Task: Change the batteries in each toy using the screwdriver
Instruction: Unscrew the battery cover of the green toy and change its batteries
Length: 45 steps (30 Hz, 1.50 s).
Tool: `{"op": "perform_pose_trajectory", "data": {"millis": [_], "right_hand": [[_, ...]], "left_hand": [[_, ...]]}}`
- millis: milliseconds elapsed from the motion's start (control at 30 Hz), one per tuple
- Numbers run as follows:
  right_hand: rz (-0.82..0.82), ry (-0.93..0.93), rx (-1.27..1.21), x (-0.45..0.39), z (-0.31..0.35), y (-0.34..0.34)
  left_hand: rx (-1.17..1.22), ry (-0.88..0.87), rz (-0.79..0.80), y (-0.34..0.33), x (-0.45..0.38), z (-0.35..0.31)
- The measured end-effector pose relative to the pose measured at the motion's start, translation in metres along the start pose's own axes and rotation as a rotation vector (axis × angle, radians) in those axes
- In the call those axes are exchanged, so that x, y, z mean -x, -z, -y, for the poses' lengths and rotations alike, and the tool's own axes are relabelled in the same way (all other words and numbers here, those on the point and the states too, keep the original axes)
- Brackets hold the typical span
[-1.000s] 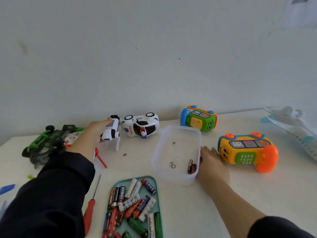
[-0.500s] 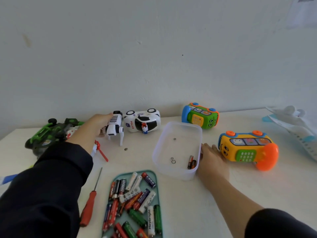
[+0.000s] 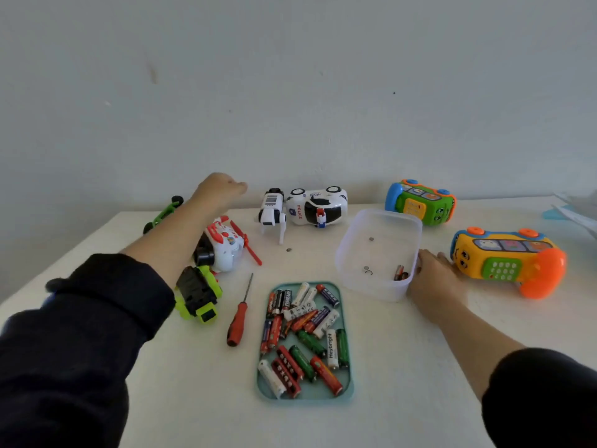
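On table centre lies the screwdriver (image 3: 239,313), untouched — light, stiff, best taken by its red handle; left hand (image 3: 219,191) hangs over the toys, fingers loose, holding nothing; right hand (image 3: 434,279) rests flat beside the clear tub (image 3: 352,253); batteries (image 3: 303,337) small, rolly — pinch mid-body.

Left hand (image 3: 219,190) raised at 11 o'clock, arm extended, fingers loosely curled, holding nothing. Right hand (image 3: 434,279) lies flat at 2 o'clock, fingers straight.
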State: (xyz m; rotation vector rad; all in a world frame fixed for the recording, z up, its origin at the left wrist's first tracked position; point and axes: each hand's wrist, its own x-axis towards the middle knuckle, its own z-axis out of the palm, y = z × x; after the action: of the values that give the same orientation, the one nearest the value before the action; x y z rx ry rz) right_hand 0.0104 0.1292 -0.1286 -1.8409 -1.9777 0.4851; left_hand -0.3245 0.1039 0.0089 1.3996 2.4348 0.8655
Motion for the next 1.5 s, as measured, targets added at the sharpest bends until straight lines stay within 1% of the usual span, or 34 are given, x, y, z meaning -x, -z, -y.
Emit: {"op": "perform_pose_trajectory", "data": {"millis": [133,200,267,400,433,500,567,633,700,767,833,900,933,967,1000,1067,1133,1200,1267,1367,1433,1500], "right_hand": [[0.042,0.061,0.121,0.008,0.0,0.003],[0.052,0.074,0.138,0.015,-0.001,0.003],[0.045,0.077,0.156,0.023,-0.005,0.0],[0.056,0.075,0.211,0.037,-0.012,-0.007],[0.059,0.072,0.222,0.042,-0.012,-0.007],[0.049,0.083,0.243,0.053,-0.011,-0.006],[0.043,0.09,0.253,0.062,-0.011,-0.005],[0.046,0.095,0.249,0.071,-0.011,-0.004],[0.043,0.097,0.238,0.078,-0.011,-0.003],[0.039,0.095,0.213,0.082,-0.012,-0.002],[0.026,0.092,0.174,0.085,-0.012,-0.001],[0.004,0.081,0.086,0.086,-0.011,0.001],[-0.006,0.072,0.018,0.087,-0.012,0.002],[-0.013,0.065,-0.072,0.088,-0.013,0.003],[-0.027,0.059,-0.194,0.088,-0.014,0.005],[-0.056,0.064,-0.498,0.091,-0.018,0.008],[-0.045,0.102,-0.737,0.095,-0.024,0.013],[0.013,0.158,-0.877,0.096,-0.028,0.017],[0.03,0.187,-0.999,0.095,-0.037,0.021],[-0.011,0.226,-1.151,0.092,-0.045,0.023],[-0.067,0.256,-1.243,0.089,-0.05,0.021],[-0.125,0.25,-1.309,0.086,-0.054,0.019]], "left_hand": [[-0.446,0.14,0.253,0.026,0.061,0.0],[-0.533,0.213,0.348,0.026,0.083,0.008],[-0.543,0.277,0.398,0.022,0.103,0.018],[-0.438,0.304,0.348,-0.003,0.122,0.045],[-0.453,0.277,0.308,-0.011,0.125,0.054],[-0.498,0.23,0.161,-0.02,0.133,0.07],[-0.495,0.22,0.055,-0.022,0.138,0.077],[-0.514,0.23,0.037,-0.015,0.143,0.074],[-0.638,0.218,0.065,-0.005,0.147,0.064],[-0.756,0.163,0.078,0.01,0.151,0.046],[-0.764,0.096,0.057,0.029,0.159,0.021],[-0.656,0.015,-0.004,0.049,0.167,-0.005],[-0.533,-0.018,-0.022,0.057,0.168,-0.017],[-0.35,-0.028,-0.012,0.063,0.169,-0.027],[-0.122,-0.019,0.028,0.065,0.17,-0.036],[0.326,0.045,0.176,0.058,0.171,-0.047],[0.654,0.158,0.366,0.036,0.174,-0.053],[0.929,0.289,0.497,0.005,0.179,-0.055],[1.13,0.405,0.592,-0.038,0.187,-0.061],[1.429,0.561,0.709,-0.101,0.213,-0.078],[1.576,0.574,0.782,-0.133,0.232,-0.092],[1.618,0.526,0.803,-0.15,0.243,-0.101]]}}
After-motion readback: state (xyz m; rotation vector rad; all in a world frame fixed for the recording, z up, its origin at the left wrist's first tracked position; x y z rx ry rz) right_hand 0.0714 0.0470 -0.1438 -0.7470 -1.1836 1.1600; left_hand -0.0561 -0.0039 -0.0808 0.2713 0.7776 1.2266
